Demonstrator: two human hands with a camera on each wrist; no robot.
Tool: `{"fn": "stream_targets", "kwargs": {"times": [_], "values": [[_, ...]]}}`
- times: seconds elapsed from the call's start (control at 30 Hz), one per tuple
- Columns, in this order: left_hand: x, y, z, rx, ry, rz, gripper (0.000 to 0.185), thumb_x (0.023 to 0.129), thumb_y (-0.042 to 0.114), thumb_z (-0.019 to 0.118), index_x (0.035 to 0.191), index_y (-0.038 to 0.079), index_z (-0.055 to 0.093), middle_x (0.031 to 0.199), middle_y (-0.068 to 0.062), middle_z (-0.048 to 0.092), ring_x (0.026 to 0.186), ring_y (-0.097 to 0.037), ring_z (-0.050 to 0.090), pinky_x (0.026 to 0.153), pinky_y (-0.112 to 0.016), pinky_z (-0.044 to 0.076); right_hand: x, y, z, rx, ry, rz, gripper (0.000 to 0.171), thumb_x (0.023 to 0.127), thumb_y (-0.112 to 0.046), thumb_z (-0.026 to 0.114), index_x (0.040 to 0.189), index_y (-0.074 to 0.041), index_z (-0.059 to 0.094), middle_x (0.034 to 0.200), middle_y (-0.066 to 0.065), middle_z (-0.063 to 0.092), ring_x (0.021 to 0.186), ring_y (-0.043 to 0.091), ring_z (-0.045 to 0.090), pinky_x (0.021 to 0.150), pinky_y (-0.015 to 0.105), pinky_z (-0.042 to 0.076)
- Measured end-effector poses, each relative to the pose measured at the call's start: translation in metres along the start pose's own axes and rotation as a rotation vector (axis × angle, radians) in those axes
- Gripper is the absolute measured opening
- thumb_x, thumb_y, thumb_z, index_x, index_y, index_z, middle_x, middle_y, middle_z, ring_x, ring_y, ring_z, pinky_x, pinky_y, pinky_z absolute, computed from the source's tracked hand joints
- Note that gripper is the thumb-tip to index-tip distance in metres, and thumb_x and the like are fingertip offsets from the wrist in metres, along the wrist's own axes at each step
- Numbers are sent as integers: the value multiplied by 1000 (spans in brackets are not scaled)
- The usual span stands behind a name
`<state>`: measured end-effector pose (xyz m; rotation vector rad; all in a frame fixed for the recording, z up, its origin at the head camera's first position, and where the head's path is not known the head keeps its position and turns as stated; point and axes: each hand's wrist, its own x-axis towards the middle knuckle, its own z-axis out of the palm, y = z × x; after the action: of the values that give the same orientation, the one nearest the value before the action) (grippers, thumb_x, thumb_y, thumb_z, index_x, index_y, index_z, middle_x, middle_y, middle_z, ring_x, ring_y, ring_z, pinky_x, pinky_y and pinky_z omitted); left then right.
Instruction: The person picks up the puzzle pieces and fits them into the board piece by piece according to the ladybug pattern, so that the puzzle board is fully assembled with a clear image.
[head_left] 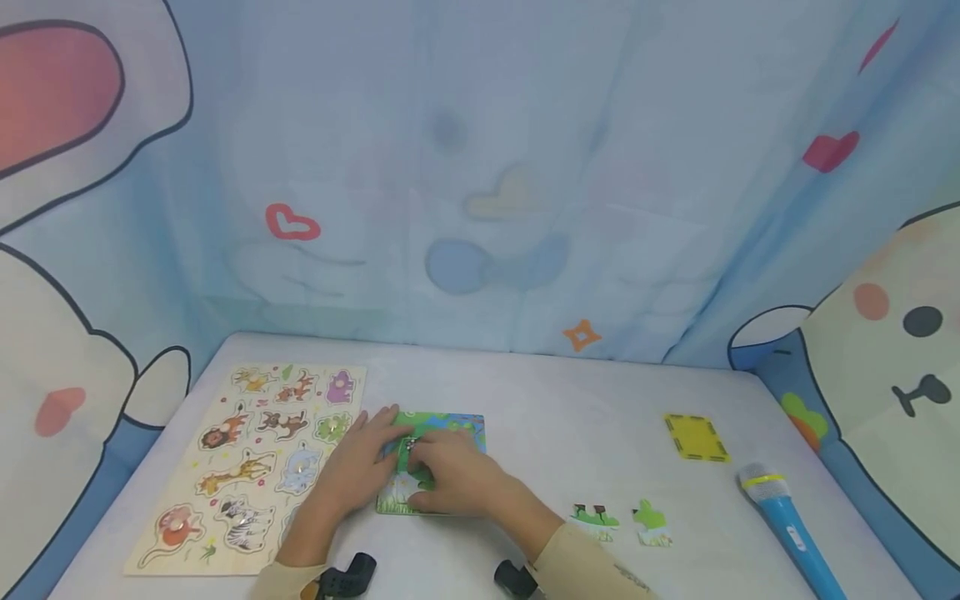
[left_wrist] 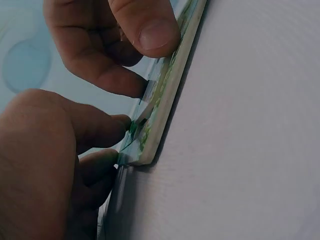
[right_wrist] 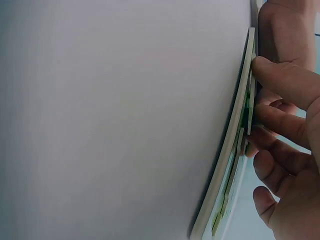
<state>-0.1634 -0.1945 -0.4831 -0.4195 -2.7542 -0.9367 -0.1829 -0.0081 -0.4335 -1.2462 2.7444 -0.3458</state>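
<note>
A: What sits in the green puzzle board (head_left: pixel 442 437)?
B: Pieces; both hands lie on it, mid-table (head_left: pixel 570 417).
A: Room around it?
B: Animal board (head_left: pixel 247 467) just left; 2 loose pieces (head_left: pixel 622 523) right.
A: The hands?
B: Left hand (head_left: pixel 360 467) flat, fingertips pressing; right hand (head_left: pixel 450 471) curled, pinching a piece (head_left: pixel 406 454).
</note>
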Motion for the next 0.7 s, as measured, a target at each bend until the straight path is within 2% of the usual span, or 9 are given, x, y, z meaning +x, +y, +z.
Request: {"fn": "stream_targets", "kwargs": {"times": [0.03, 0.1, 0.2, 0.3, 0.43, 0.47, 0.53, 0.67, 0.7], "values": [[0, 0, -1, 3, -6, 5, 44, 87, 8, 59, 130, 13, 63, 149, -14, 44, 140, -27, 36, 121, -43, 13, 1, -1, 0, 2, 1, 3, 33, 77, -44, 80, 101, -23, 70, 96, -17, 60, 85, 1, 50, 92, 43, 46], [0, -1, -1, 10, -13, 15, 49, 83, 9, 60, 131, 13, 62, 149, -14, 43, 140, -27, 35, 121, -42, 13, 3, -2, 1, 2, 6, 5, 34, 76, -45, 81, 99, -24, 71, 98, -17, 61, 89, 1, 52, 98, 48, 44], [-1, -2, -1, 38, -26, 33, 57, 77, 12, 63, 134, 14, 61, 150, -14, 41, 141, -27, 34, 120, -42, 14, 5, -1, 4, 4, 14, 1, 35, 74, -48, 81, 99, -25, 72, 99, -17, 62, 93, 2, 55, 105, 60, 38], [-1, -2, -1, 65, -33, 44, 62, 73, 15, 65, 135, 14, 60, 150, -15, 41, 141, -29, 34, 120, -43, 15, 6, 2, 6, 24, 14, -21, 35, 75, -47, 81, 99, -24, 73, 97, -18, 61, 91, 1, 56, 104, 70, 32], [-2, -1, -1, 80, -45, 45, 65, 72, 17, 66, 136, 14, 58, 151, -15, 39, 141, -31, 33, 120, -45, 16, 5, 8, 7, 86, 4, -33, 27, 79, -34, 79, 103, -22, 73, 94, -19, 60, 81, -1, 52, 95, 50, 48], [-2, -1, -1, 81, -47, 44, 65, 72, 17, 66, 136, 14, 58, 151, -15, 39, 141, -31, 33, 119, -45, 16, 4, 10, 7, 96, 1, -25, 25, 80, -31, 78, 103, -22, 72, 92, -19, 59, 79, -1, 51, 94, 49, 49], [-2, -1, -1, 83, -50, 47, 66, 72, 17, 65, 137, 14, 57, 151, -16, 39, 141, -31, 33, 119, -45, 16, 3, 12, 6, 104, 0, -6, 24, 79, -27, 78, 102, -22, 72, 91, -19, 58, 78, 0, 50, 95, 50, 49], [-1, -3, -1, 89, -48, 50, 67, 70, 15, 64, 137, 14, 58, 151, -15, 39, 141, -30, 33, 120, -44, 16, 4, 12, 4, 82, 1, 8, 23, 78, -32, 80, 98, -22, 72, 87, -19, 55, 78, 0, 49, 100, 67, 37], [-1, -3, -1, 89, -48, 50, 67, 69, 14, 64, 137, 14, 58, 151, -14, 39, 141, -29, 33, 120, -44, 16, 4, 11, 4, 79, 1, 6, 24, 78, -34, 81, 98, -22, 72, 87, -19, 55, 78, 0, 49, 99, 63, 39]]}}
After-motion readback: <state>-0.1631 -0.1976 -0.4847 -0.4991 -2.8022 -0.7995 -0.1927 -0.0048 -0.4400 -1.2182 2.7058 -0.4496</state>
